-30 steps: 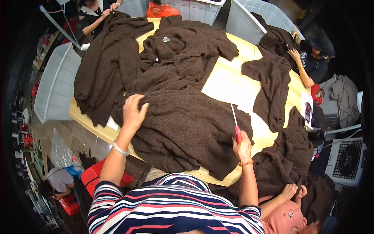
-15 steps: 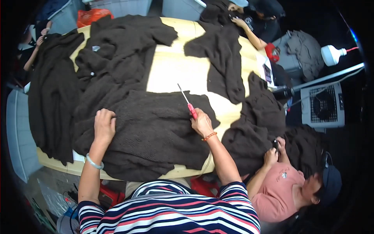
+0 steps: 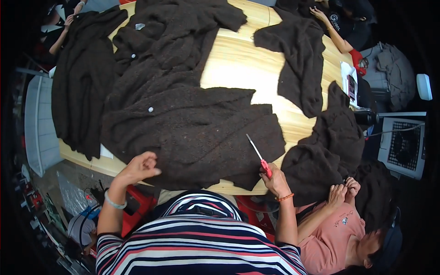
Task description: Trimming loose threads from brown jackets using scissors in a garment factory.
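Note:
A dark brown knitted garment [image 3: 197,137] is spread on the table before me, its near edge at the table's front. My left hand [image 3: 142,168] is over its near left edge, fingers loosely curled and thumb apart, with nothing visible in them. My right hand [image 3: 277,181], at the near right corner, grips a slim tool [image 3: 265,168] with a pinkish-red handle and a long thin metal end pointing away over the cloth. Whether it is scissors or a spike I cannot tell. A pale round button [image 3: 150,109] shows on the garment.
More brown garments lie on the wooden table [image 3: 238,57]. At the right, a person in a pink shirt [image 3: 327,233] handles one of them. Other people's arms [image 3: 337,39] show at the far right and far left. A grey bin [image 3: 41,123] stands at the left.
The view has shifted. My left hand has left its place flat on the cloth for the near edge, fingers now curled. The garment's folds have changed and a button has come into sight.

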{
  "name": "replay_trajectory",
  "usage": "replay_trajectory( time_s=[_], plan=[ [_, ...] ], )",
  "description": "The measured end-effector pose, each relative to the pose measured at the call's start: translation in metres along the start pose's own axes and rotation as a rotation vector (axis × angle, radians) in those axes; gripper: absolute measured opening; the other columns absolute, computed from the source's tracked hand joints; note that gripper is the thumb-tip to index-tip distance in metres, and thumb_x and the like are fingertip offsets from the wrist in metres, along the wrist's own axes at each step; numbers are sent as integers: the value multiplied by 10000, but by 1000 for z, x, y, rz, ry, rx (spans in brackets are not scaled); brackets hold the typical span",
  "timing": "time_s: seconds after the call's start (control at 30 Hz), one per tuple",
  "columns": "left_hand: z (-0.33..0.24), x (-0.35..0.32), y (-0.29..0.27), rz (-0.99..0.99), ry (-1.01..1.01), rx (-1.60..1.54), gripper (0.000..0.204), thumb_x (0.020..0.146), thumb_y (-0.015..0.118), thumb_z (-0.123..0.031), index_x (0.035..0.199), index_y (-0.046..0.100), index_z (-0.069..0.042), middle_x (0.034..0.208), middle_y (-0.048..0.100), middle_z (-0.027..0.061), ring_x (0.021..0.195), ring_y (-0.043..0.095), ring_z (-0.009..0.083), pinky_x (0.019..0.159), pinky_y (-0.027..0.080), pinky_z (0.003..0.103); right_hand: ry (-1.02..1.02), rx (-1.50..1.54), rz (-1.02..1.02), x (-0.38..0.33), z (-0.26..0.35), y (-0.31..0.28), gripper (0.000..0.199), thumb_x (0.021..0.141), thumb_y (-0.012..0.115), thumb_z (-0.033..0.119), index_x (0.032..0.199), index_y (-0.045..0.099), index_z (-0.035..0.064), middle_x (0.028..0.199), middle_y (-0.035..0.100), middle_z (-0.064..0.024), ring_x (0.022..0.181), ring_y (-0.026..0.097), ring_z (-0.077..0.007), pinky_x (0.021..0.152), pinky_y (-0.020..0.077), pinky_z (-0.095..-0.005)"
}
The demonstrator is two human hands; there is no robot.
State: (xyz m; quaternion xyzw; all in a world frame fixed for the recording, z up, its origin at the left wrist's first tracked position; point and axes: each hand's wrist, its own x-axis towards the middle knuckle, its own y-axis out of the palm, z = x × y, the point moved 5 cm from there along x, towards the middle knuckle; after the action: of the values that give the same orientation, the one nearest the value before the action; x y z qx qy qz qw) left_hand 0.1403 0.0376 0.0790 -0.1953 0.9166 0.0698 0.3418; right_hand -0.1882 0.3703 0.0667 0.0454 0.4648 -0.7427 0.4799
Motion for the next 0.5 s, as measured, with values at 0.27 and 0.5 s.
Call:
replay_trajectory(
  time_s=[0.27,0.5],
  plan=[
    [-39,58,44,-408,367,0,425,844,759,-207,1144,596,46,968,667,80,852,602,130,780,497,288,-107,6,-21,-11,63,-36,232,881,695,198,942,581,6,760,590,-176,708,602,-327,674,485,-381],
    [-22,69,51,-560,254,71,174,842,702,-112,920,689,43,740,664,43,685,565,80,646,473,253,-439,-213,192,-21,151,12,224,873,668,284,943,607,80,648,621,-203,653,653,-394,583,511,-477]
  ],
)
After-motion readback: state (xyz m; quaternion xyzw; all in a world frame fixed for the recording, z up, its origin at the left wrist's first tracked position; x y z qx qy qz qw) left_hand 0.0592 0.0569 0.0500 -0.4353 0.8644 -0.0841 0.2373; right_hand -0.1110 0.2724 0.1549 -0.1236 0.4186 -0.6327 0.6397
